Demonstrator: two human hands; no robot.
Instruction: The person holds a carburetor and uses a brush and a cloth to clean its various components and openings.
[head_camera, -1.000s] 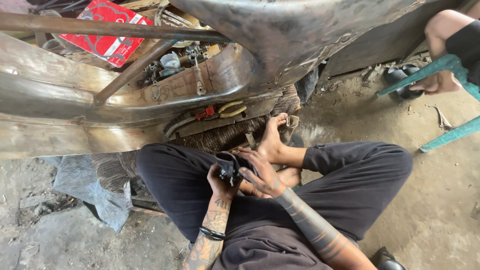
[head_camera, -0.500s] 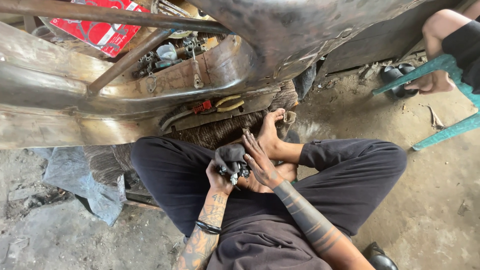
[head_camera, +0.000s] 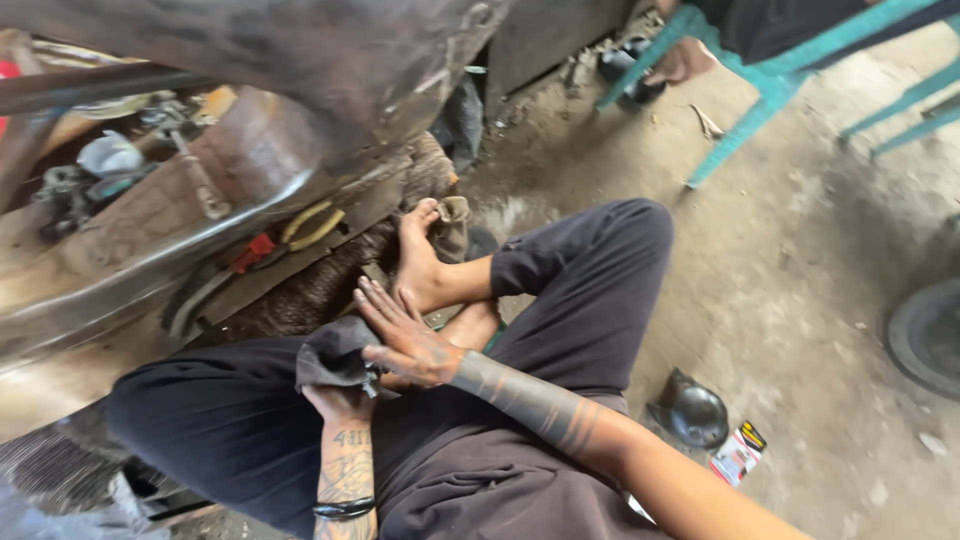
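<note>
I sit cross-legged in dark trousers on a dirty concrete floor. My left hand (head_camera: 340, 402), with a tattooed forearm and a black wristband, is closed around a dark grey rag (head_camera: 330, 358) that wraps a small metal part (head_camera: 372, 378), held over my lap. My right hand (head_camera: 402, 335) lies palm down beside the rag with its fingers straight and spread, the heel of the hand touching the part. My bare foot (head_camera: 418, 262) rests just beyond the hands.
A rusty metal vehicle frame (head_camera: 300, 60) hangs over the upper left, with red-handled pliers (head_camera: 250, 250) and cables under it. A black domed part (head_camera: 695, 412) and a small packet (head_camera: 738, 455) lie at my right. Teal chair legs (head_camera: 760, 95), another person's foot (head_camera: 685, 60) and a tyre (head_camera: 930, 335) are further right.
My right hand, which was curled over the wrapped part, has spread its fingers flat. The view has swung right and closer, and the left hand still holds the rag.
</note>
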